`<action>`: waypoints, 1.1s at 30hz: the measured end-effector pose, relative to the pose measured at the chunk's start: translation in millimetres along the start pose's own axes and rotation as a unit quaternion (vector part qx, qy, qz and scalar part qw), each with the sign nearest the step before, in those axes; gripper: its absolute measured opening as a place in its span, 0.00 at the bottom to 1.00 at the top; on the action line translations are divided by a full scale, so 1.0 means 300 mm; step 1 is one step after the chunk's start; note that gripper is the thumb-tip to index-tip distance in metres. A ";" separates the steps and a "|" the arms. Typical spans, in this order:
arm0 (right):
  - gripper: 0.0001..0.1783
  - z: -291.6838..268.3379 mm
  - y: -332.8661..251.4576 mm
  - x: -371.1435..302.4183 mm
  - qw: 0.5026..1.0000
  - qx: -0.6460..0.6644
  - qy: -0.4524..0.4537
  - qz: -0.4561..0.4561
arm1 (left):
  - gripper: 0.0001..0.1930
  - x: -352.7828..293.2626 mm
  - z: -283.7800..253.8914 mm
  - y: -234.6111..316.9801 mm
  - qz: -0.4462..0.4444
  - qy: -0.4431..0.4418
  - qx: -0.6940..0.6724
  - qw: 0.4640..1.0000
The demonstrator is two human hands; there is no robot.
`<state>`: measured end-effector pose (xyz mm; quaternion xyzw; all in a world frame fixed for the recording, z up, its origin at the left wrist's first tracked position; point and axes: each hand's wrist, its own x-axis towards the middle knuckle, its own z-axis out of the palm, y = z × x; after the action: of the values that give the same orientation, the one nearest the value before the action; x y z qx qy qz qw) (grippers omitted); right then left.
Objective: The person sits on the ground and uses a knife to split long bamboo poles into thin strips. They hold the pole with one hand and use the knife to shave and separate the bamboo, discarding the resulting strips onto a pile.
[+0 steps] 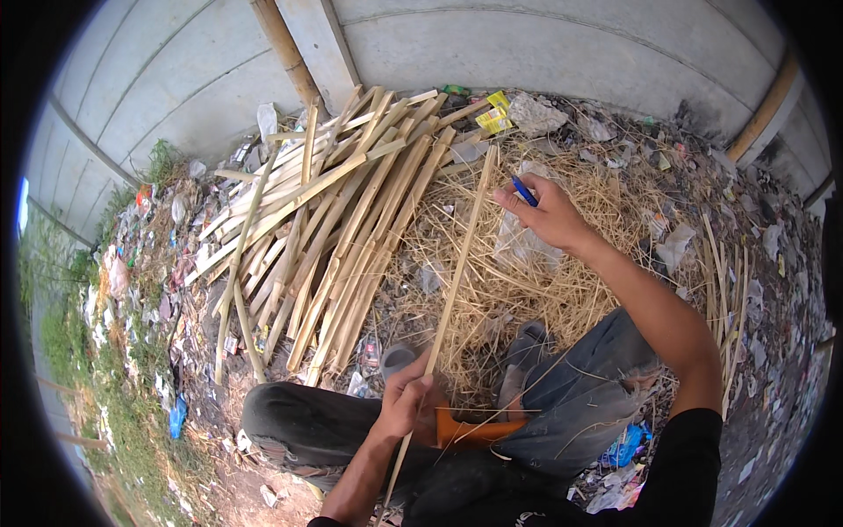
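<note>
My left hand [406, 400] is closed around a long, thin bamboo strip [463, 255], low in front of my body. The strip slants up and away from my lap, its far end near my right hand. My right hand [553, 215] is raised over the straw, fingers wrapped round a short blue handle [524, 191]; whatever it belongs to is mostly hidden by the fingers. The hand is slightly to the right of the strip's upper end, apart from it. An orange piece [474, 430] lies between my legs, under a few thin shavings.
A large heap of split bamboo [351, 220] lies ahead to the left. Bamboo shavings [580, 272] cover the ground in front of me. Several thin strips [724, 299] lie at the right. Litter surrounds everything, and a grey panel wall [562, 53] stands behind with bamboo poles [285, 53].
</note>
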<state>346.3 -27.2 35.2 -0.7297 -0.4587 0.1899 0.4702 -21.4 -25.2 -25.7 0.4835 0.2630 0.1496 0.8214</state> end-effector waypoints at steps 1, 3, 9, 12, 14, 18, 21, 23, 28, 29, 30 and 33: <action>0.31 0.021 -0.004 -0.015 0.998 0.038 -0.045 0.012 | 0.31 0.004 0.003 0.004 0.003 -0.008 -0.001 1.000; 0.30 0.064 -0.028 -0.040 0.990 0.084 -0.108 0.041 | 0.32 0.010 0.003 0.009 -0.006 -0.026 -0.012 1.000; 0.29 0.070 -0.057 -0.012 0.987 0.116 -0.081 0.083 | 0.38 0.015 0.018 0.004 -0.041 -0.098 0.035 0.994; 0.28 0.003 -0.027 0.051 0.978 0.159 0.048 0.128 | 0.41 -0.005 0.025 -0.001 -0.076 -0.150 0.088 0.982; 0.28 -0.066 0.018 0.092 0.970 0.162 0.110 0.145 | 0.42 -0.020 0.032 -0.004 -0.092 -0.177 0.125 0.972; 0.29 -0.211 0.087 0.096 0.981 0.042 0.152 0.114 | 0.38 -0.032 0.056 -0.013 -0.060 -0.184 0.187 0.963; 0.30 -0.219 0.110 0.093 0.982 -0.059 0.171 0.047 | 0.35 -0.041 0.051 -0.046 -0.044 -0.122 0.203 0.971; 0.29 -0.234 0.116 0.085 0.983 -0.083 0.154 0.046 | 0.33 -0.038 0.051 -0.055 -0.023 -0.080 0.204 0.976; 0.25 -0.244 0.090 0.079 0.981 -0.129 0.119 -0.083 | 0.33 -0.028 0.055 -0.037 0.067 -0.030 0.231 0.970; 0.24 -0.258 0.078 0.076 0.981 -0.151 0.098 -0.078 | 0.33 -0.030 0.055 -0.036 0.057 -0.026 0.230 0.971; 0.24 -0.270 0.070 0.071 0.979 -0.174 0.077 -0.072 | 0.33 -0.033 0.057 -0.037 0.047 -0.023 0.228 0.972; 0.25 -0.263 0.084 0.074 0.978 -0.190 0.081 -0.043 | 0.33 -0.036 0.060 -0.040 0.040 -0.027 0.232 0.972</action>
<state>425.7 -52.2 55.2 -0.7984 -0.4773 0.0192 0.3666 -20.0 -49.5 -26.0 0.6745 0.2489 0.1042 0.6872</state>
